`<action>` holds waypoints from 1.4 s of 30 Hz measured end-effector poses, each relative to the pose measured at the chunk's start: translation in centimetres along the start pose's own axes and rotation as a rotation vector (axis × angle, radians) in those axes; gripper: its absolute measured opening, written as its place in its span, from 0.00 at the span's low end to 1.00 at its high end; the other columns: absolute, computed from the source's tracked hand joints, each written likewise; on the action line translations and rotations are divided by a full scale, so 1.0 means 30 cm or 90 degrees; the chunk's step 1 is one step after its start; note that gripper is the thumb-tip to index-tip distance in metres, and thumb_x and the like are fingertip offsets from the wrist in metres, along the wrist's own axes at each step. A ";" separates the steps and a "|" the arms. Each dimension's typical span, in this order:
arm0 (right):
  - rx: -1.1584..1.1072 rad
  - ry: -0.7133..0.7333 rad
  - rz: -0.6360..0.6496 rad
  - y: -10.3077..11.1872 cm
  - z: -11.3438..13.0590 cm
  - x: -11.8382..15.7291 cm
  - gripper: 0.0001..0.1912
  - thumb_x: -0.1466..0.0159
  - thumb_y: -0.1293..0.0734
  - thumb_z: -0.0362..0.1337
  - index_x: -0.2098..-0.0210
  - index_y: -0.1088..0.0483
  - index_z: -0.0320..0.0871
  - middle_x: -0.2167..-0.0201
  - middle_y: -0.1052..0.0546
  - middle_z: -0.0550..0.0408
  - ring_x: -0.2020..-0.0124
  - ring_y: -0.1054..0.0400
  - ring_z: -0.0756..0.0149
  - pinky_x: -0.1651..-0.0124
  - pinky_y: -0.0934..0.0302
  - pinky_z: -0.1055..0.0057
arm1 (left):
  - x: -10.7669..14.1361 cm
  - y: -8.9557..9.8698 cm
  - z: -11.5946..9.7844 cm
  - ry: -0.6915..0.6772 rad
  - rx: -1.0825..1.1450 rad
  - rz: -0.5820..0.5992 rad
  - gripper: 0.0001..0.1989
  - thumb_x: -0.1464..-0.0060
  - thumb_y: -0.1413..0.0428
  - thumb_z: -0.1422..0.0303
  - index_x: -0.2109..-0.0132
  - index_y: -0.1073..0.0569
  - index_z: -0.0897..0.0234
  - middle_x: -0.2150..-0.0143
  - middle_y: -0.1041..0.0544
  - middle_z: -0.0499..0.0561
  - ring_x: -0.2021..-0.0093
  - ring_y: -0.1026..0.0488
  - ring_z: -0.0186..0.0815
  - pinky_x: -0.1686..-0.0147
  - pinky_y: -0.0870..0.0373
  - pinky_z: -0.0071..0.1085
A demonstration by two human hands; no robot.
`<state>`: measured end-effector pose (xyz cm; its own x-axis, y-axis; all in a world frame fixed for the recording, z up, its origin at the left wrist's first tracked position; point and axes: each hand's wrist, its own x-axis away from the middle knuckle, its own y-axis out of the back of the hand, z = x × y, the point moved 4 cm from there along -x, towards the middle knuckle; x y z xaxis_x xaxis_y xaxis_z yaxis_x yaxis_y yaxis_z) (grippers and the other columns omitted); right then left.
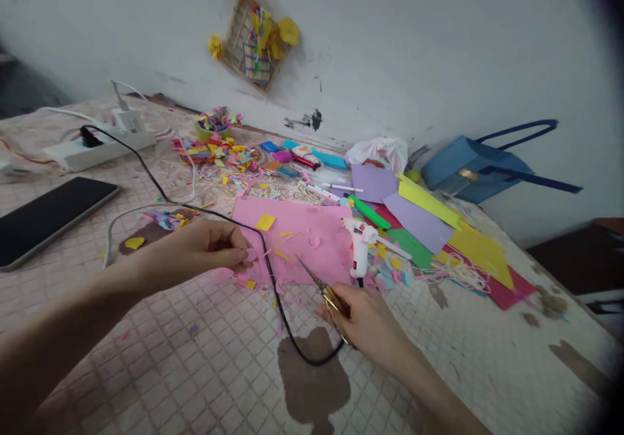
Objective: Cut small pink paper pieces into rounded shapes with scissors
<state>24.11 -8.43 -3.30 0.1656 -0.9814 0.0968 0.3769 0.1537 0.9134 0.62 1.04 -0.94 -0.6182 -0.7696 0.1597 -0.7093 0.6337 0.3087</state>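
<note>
My left hand (214, 248) pinches a small piece of pink paper (250, 255) over the left edge of a pink sheet (322, 227). In my right hand (358, 311) is a pair of gold-handled scissors (331, 297), whose blades point up and left over the sheet; they look closed. Yellow and pink scraps lie on the sheet, among them a yellow square (266, 222). A white glue gun (359, 248) lies at the sheet's right edge. Its black cable (287, 321) loops between my hands.
A phone (53, 217) and a power strip (97, 152) are at the left. Paper scraps (219, 155) and markers (336, 191) lie behind the sheet. Coloured papers (424, 220), white string (458, 272) and a blue bag (475, 168) are on the right.
</note>
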 end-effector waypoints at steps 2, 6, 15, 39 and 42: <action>0.079 0.007 -0.022 0.002 0.020 -0.016 0.09 0.39 0.36 0.37 0.74 0.35 0.42 0.80 0.29 0.58 0.78 0.36 0.66 0.75 0.54 0.72 | 0.001 0.018 0.005 0.001 -0.027 0.000 0.06 0.48 0.44 0.67 0.70 0.30 0.65 0.72 0.25 0.46 0.69 0.28 0.31 0.67 0.31 0.27; 0.175 -0.004 -0.064 0.007 0.046 -0.068 0.06 0.37 0.39 0.36 0.68 0.32 0.42 0.76 0.24 0.53 0.75 0.31 0.62 0.75 0.53 0.71 | -0.011 0.018 0.018 -0.018 -0.051 0.029 0.05 0.48 0.45 0.69 0.71 0.31 0.65 0.73 0.26 0.46 0.72 0.29 0.30 0.71 0.32 0.25; 0.186 -0.021 -0.122 0.004 0.047 -0.172 0.10 0.35 0.41 0.37 0.59 0.30 0.41 0.69 0.23 0.49 0.66 0.29 0.57 0.68 0.45 0.68 | -0.006 0.064 0.061 0.013 0.007 -0.007 0.06 0.47 0.46 0.68 0.71 0.34 0.65 0.73 0.26 0.46 0.70 0.26 0.32 0.68 0.29 0.28; -0.060 0.180 -0.004 -0.127 0.305 -0.248 0.04 0.43 0.35 0.28 0.72 0.33 0.41 0.74 0.29 0.58 0.70 0.35 0.67 0.69 0.46 0.74 | 0.051 0.121 0.117 0.037 -0.084 -0.001 0.07 0.46 0.48 0.66 0.70 0.32 0.63 0.74 0.25 0.47 0.75 0.27 0.30 0.84 0.35 0.18; -0.132 0.167 0.032 -0.121 0.291 -0.228 0.06 0.45 0.36 0.25 0.73 0.33 0.41 0.77 0.30 0.60 0.73 0.36 0.70 0.72 0.48 0.76 | 0.050 0.098 0.119 0.048 -0.066 0.026 0.07 0.46 0.48 0.66 0.69 0.31 0.64 0.74 0.26 0.46 0.77 0.28 0.29 0.85 0.36 0.17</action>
<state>13.65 -3.26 -3.83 0.4082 -0.9128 0.0103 0.5346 0.2481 0.8079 -3.59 2.02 -3.15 -0.6153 -0.7499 0.2431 -0.6434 0.6559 0.3947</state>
